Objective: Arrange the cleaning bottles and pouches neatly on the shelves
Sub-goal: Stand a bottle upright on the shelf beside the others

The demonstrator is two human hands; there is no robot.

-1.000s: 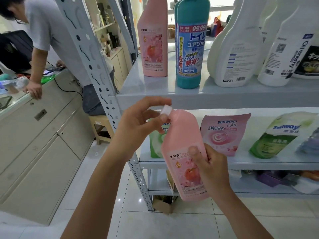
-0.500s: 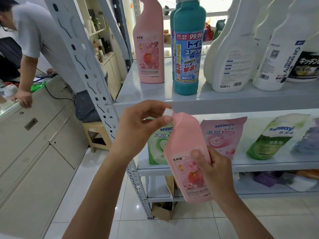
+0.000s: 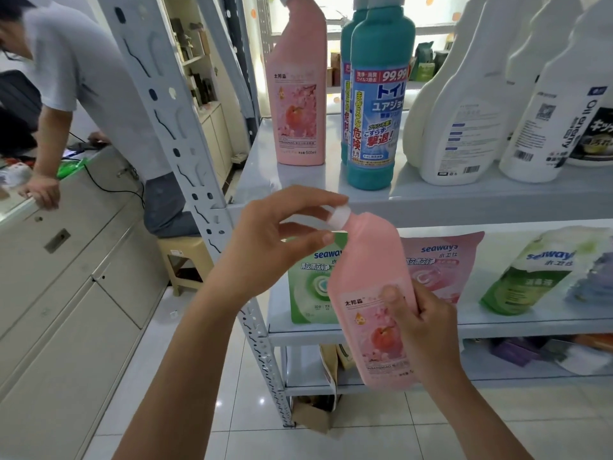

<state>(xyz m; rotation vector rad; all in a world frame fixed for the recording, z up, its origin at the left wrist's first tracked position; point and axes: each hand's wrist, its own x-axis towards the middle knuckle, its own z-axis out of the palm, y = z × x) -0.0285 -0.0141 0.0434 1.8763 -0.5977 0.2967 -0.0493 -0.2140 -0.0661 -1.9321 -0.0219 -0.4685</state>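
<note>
Right hand (image 3: pixel 423 322) wraps pink bottle (image 3: pixel 371 293) at middle; left hand (image 3: pixel 275 247) pinches white cap (image 3: pixel 339 216). Plastic looks stiff, smooth, maybe slippery. Hold body, not cap.

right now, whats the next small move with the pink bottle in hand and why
Probably lift the held pink bottle onto the upper shelf beside its twin. The right hand grips its body, the left hand pinches its cap, and that spot looks bare.

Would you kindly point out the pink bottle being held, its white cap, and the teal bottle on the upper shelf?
held pink bottle (image 3: pixel 366 277), head view, bare body above the label
white cap (image 3: pixel 339 216), head view, side of cap
teal bottle (image 3: pixel 376 107), head view, front label
</note>
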